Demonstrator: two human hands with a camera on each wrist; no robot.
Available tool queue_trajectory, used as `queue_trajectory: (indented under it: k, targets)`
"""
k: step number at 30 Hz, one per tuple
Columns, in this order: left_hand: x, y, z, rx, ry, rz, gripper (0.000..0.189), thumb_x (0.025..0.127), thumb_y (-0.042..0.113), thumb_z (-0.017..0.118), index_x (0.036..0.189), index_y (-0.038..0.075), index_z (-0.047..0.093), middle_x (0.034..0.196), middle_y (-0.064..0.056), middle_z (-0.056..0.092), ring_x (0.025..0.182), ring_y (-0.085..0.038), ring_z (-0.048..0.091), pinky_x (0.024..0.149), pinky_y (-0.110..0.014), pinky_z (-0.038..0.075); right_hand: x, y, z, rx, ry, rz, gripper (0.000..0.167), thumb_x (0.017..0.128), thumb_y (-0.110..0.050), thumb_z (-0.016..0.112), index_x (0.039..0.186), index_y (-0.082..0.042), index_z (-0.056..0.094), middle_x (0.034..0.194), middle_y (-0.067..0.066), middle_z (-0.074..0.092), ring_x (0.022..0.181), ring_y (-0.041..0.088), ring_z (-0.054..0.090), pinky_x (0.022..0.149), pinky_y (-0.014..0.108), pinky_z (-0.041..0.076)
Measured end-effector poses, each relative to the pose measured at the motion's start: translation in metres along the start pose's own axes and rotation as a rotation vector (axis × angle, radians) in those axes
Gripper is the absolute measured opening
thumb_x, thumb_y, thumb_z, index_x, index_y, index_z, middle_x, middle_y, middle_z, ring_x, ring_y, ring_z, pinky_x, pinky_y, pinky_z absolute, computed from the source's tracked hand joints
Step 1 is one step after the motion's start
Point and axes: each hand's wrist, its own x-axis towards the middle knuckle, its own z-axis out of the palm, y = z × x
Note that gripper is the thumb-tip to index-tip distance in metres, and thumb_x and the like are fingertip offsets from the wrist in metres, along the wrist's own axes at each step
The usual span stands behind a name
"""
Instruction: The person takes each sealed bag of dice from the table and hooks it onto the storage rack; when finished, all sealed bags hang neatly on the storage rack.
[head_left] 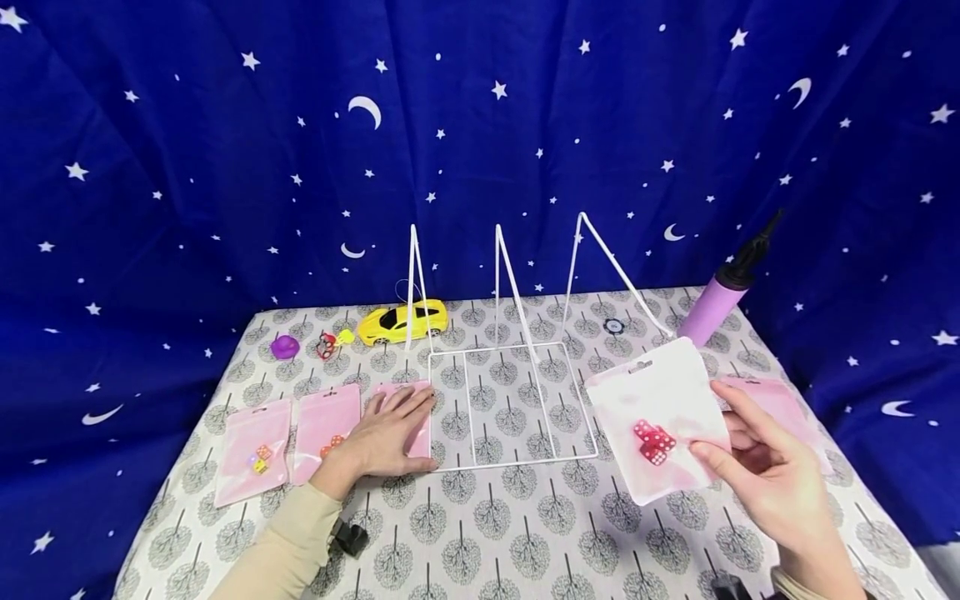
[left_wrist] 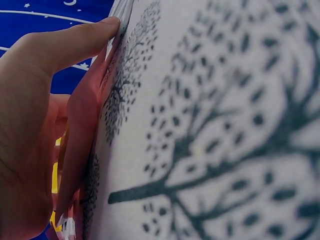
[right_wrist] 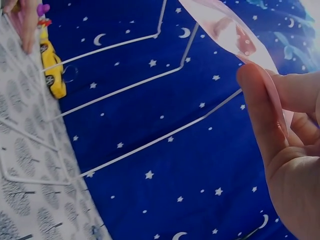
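My right hand (head_left: pixel 780 479) pinches the right side of a pink zip pouch (head_left: pixel 618 396) between thumb and fingers. Red dice (head_left: pixel 654 442) with white dots show through its front, and it is raised over the right side of the white wire rack (head_left: pixel 517 462). My left hand (head_left: pixel 386 433) lies spread, fingers straight, over another pink pouch (head_left: pixel 422 433) by the rack's left edge; the palm hides most of this pouch. In the left wrist view, the thumb (left_wrist: pixel 75 47) reaches along the pouch toward the tree-print cloth.
Two pink pouches with coloured dice, one far left (head_left: pixel 251 437) and one beside it (head_left: pixel 322 417), lie left. A yellow toy car (head_left: pixel 401 322), purple toy (head_left: pixel 285 347) and small red item (head_left: pixel 326 345) sit behind. Rightward are a purple pump (head_left: pixel 712 310) and another pouch (head_left: pixel 776 404).
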Motion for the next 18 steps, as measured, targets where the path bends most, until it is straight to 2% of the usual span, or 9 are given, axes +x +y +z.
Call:
queue_trajectory:
  k: [7,11,18]
  targets:
    - [0.0,-0.001,0.001,0.004,0.023,0.016,0.105,0.077,0.081,0.051,0.155,0.018,0.025,0.163,-0.001,0.019,0.148,-0.03,0.022,0.116,-0.064,0.018,0.008,-0.008,0.004,0.098,0.052,-0.049,0.066,0.071,0.033,0.061,0.131,0.029,0.035,0.103,0.016,0.072,0.083,0.017,0.072,0.067,0.018,0.058]
    - [0.0,-0.001,0.002,0.009,0.013,0.01,0.105,0.076,0.082,0.051,0.156,0.019,0.024,0.164,0.0,0.017,0.149,-0.029,0.021,0.116,-0.064,0.017,0.012,-0.008,0.004,0.12,0.088,-0.088,0.064,0.071,0.033,0.061,0.129,0.03,0.035,0.106,0.02,0.069,0.082,0.019,0.072,0.068,0.019,0.058]
    - [0.001,-0.002,0.002,0.005,0.011,0.004,0.105,0.076,0.082,0.051,0.156,0.019,0.023,0.164,0.0,0.017,0.149,-0.029,0.02,0.116,-0.064,0.016,0.011,-0.009,0.003,0.059,0.175,-0.028,0.064,0.07,0.036,0.058,0.131,0.026,0.04,0.099,0.015,0.072,0.079,0.015,0.072,0.063,0.017,0.057]
